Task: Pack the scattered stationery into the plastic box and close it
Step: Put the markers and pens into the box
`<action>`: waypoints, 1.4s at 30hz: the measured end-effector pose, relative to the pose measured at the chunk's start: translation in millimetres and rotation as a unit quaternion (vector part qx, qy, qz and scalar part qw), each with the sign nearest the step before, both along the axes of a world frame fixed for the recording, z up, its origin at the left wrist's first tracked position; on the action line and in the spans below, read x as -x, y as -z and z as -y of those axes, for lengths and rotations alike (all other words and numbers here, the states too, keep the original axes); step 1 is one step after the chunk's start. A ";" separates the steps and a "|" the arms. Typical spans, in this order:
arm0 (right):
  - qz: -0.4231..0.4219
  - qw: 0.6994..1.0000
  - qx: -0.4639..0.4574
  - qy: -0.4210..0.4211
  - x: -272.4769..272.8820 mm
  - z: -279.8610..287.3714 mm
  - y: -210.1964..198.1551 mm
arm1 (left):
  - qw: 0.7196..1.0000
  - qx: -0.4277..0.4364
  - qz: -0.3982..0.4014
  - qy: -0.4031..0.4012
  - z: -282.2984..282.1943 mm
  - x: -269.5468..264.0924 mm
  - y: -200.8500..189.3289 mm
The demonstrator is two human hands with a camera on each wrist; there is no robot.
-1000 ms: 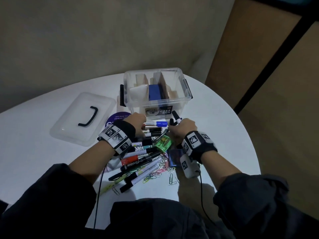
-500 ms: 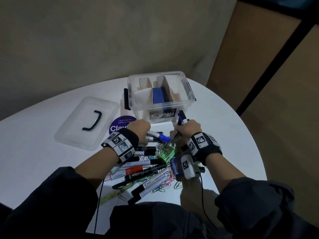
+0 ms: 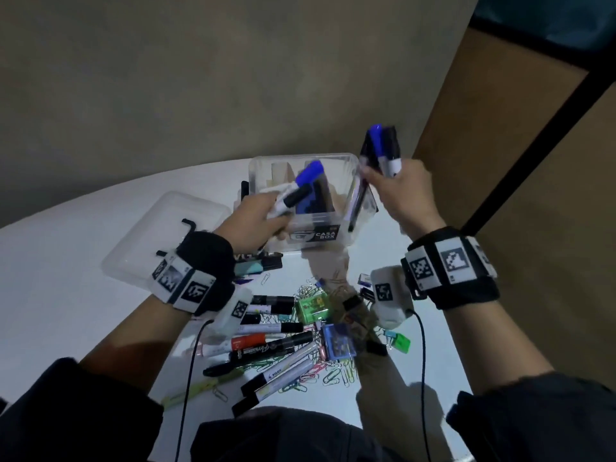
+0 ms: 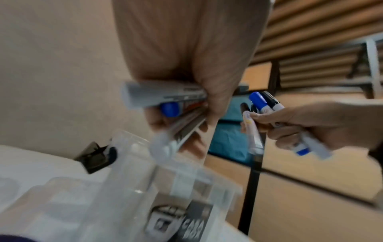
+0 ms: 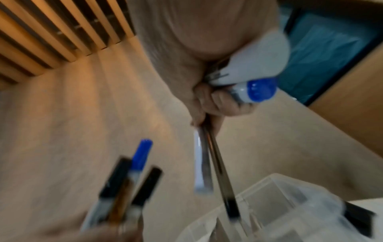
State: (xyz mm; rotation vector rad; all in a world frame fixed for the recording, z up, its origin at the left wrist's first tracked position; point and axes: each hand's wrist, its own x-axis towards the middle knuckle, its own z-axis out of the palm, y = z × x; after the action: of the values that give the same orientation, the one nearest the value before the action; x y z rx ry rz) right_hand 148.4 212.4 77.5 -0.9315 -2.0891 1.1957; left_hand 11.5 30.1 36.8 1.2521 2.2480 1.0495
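Note:
The clear plastic box [image 3: 346, 161] stands open at the table's far side, with cardboard dividers and a blue item inside. My left hand [image 3: 256, 218] grips a bunch of markers [image 3: 300, 188], blue cap uppermost, held over the box's front left wall. My right hand [image 3: 400, 191] grips another bunch of markers [image 3: 383, 148] upright above the box's right edge, with a thin pen [image 3: 356, 201] hanging down beside the right wall. The left wrist view shows both bundles, the left markers [image 4: 165, 98] and the right markers [image 4: 263, 104]. The loose lid [image 3: 166, 238] lies left of the box.
A pile of markers [image 3: 266, 348], coloured paper clips [image 3: 333, 375], a green sharpener [image 3: 313, 308], a blue sharpener [image 3: 338, 341] and binder clips [image 3: 400, 341] lies on the white round table [image 3: 50, 295] near me. A wood panel stands to the right.
Both hands have lifted their marker bundles off the pile and carried them up and away from me to the box. The right hand rose higher.

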 end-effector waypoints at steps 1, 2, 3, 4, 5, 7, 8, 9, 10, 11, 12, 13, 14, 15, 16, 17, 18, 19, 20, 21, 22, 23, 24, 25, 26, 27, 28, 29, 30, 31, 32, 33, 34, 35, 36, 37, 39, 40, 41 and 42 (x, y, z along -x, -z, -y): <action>-0.032 0.999 -0.031 0.015 12.3 -2.8 -7.7 | 0.996 -0.066 0.058 -0.010 -4.2 0.5 -8.0; -0.045 0.997 -0.059 0.027 26.4 -7.3 -9.9 | 0.986 -0.130 0.105 -0.026 -10.1 2.5 -12.6; -0.031 0.995 -0.087 0.037 42.4 -11.9 -7.2 | 0.971 -0.185 0.143 -0.048 -16.8 4.2 -15.8; 0.001 0.993 -0.107 0.042 56.6 -15.3 -1.7 | 0.955 -0.231 0.171 -0.071 -23.4 5.8 -17.8; 0.046 0.992 -0.112 0.043 69.1 -18.0 7.0 | 0.939 -0.267 0.197 -0.095 -30.7 6.0 -19.7; 0.135 0.987 -0.083 0.029 90.0 -25.9 29.7 | 0.912 -0.308 0.239 -0.128 -44.6 4.0 -22.4; 0.171 0.983 -0.061 0.022 97.9 -29.0 40.5 | 0.903 -0.319 0.255 -0.136 -50.7 1.4 -24.7; 0.193 0.980 -0.041 0.020 102.7 -31.1 47.8 | 0.894 -0.327 0.272 -0.146 -56.8 -0.5 -26.5; 0.205 0.978 -0.026 0.010 107.3 -33.4 53.4 | 0.884 -0.332 0.290 -0.156 -63.4 -1.3 -27.7; 0.217 0.976 -0.012 -0.011 109.6 -34.1 54.5 | 0.873 -0.337 0.311 -0.168 -69.6 -1.5 -28.6; 0.226 0.973 -0.011 -0.035 112.5 -36.6 56.9 | 0.860 -0.343 0.334 -0.176 -75.3 -1.5 -29.5; 0.239 0.969 -0.009 -0.057 112.3 -36.8 55.9 | 0.846 -0.349 0.359 -0.182 -80.1 -1.9 -29.2; 0.234 0.970 -0.006 -0.072 112.5 -39.9 57.3 | 0.834 -0.351 0.381 -0.189 -84.5 -2.1 -28.0; 0.217 0.973 0.007 -0.078 110.4 -42.5 56.2 | 0.825 -0.351 0.396 -0.196 -88.1 -2.7 -26.2; 0.198 0.977 0.022 -0.081 109.0 -47.8 58.6 | 0.823 -0.346 0.403 -0.203 -90.8 -3.8 -24.3; 0.172 0.982 0.034 -0.075 106.3 -52.8 59.5 | 0.824 -0.337 0.403 -0.211 -94.4 -4.4 -21.4; 0.130 0.989 0.044 -0.060 104.4 -59.9 62.3 | 0.829 -0.328 0.399 -0.216 -98.5 -5.2 -18.2; 0.081 0.994 0.061 -0.041 99.1 -64.8 61.3 | 0.835 -0.320 0.392 -0.215 -103.6 -6.5 -14.9; 0.022 0.996 0.086 -0.022 92.9 -69.9 60.4 | 0.844 -0.316 0.380 -0.210 -110.0 -9.3 -13.6; -0.027 0.992 0.124 -0.005 83.7 -72.7 54.8 | 0.854 -0.315 0.363 -0.198 -118.4 -12.6 -14.1; -0.069 0.986 0.152 0.012 72.5 -80.7 51.6 | 0.865 -0.314 0.345 -0.186 -131.1 -18.3 -15.4; -0.093 0.981 0.170 0.021 63.6 -83.9 47.3 | 0.873 -0.316 0.326 -0.181 -139.9 -19.9 -15.5; -0.105 0.979 0.174 0.024 57.3 -86.3 46.3 | 0.877 -0.318 0.313 -0.177 -146.3 -21.9 -16.3; -0.110 0.979 0.169 0.026 48.7 -87.7 43.7 | 0.882 -0.310 0.301 -0.191 -155.1 -19.7 -10.4; -0.119 0.980 0.158 0.031 40.6 -90.1 43.4 | 0.885 -0.290 0.300 -0.206 -162.3 -19.0 -5.3; -0.124 0.982 0.141 0.038 30.9 -91.5 42.6 | 0.893 -0.247 0.304 -0.223 -170.7 -16.8 3.0; -0.130 0.983 0.123 0.046 21.5 -94.6 43.7 | 0.903 -0.173 0.305 -0.247 -177.8 -13.8 14.2; -0.132 0.984 0.108 0.052 12.6 -96.7 44.6 | 0.919 -0.078 0.293 -0.253 -182.2 -12.2 21.2; -0.131 0.985 0.095 0.059 5.5 -100.5 46.6 | 0.934 0.014 0.273 -0.229 -184.1 -13.7 21.0; -0.120 0.987 0.083 0.065 -0.5 -104.0 47.8 | 0.947 0.091 0.237 -0.195 -184.9 -15.8 16.4; -0.090 0.991 0.068 0.068 -5.8 -107.0 49.0 | 0.956 0.162 0.186 -0.159 -185.1 -18.5 9.1; -0.033 0.996 0.045 0.066 -10.6 -108.0 49.6 | 0.959 0.211 0.141 -0.129 -183.2 -21.3 0.6; 0.046 0.997 0.019 0.052 -15.0 -108.4 51.1 | 0.960 0.228 0.110 -0.119 -179.6 -23.2 -7.0; 0.131 0.991 -0.002 0.019 -19.0 -105.9 52.0 | 0.964 0.222 0.100 -0.109 -176.4 -23.5 -10.0; 0.203 0.979 -0.019 -0.027 -22.8 -99.7 51.9 | 0.971 0.189 0.107 -0.104 -170.9 -22.6 -12.4; 0.254 0.964 -0.028 -0.074 -25.5 -91.5 53.4 | 0.976 0.144 0.125 -0.104 -162.4 -22.6 -13.3; 0.317 0.936 -0.041 -0.151 -28.0 -70.0 56.1 | 0.978 0.059 0.168 -0.107 -135.9 -24.3 -14.4; 0.338 0.922 -0.051 -0.180 -27.3 -57.7 58.0 | 0.977 0.033 0.182 -0.105 -118.4 -26.2 -16.1; 0.354 0.908 -0.070 -0.211 -25.1 -44.6 60.2 | 0.977 0.019 0.186 -0.103 -98.2 -28.1 -17.2; 0.367 0.893 -0.093 -0.242 -21.9 -31.0 62.4 | 0.978 0.016 0.182 -0.099 -76.4 -28.9 -16.3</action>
State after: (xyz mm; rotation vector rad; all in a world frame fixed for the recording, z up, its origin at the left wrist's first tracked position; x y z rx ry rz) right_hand 170.4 243.5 15.1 -0.8784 -3.1278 0.8982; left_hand 40.4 106.5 53.1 0.7573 2.1202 1.1979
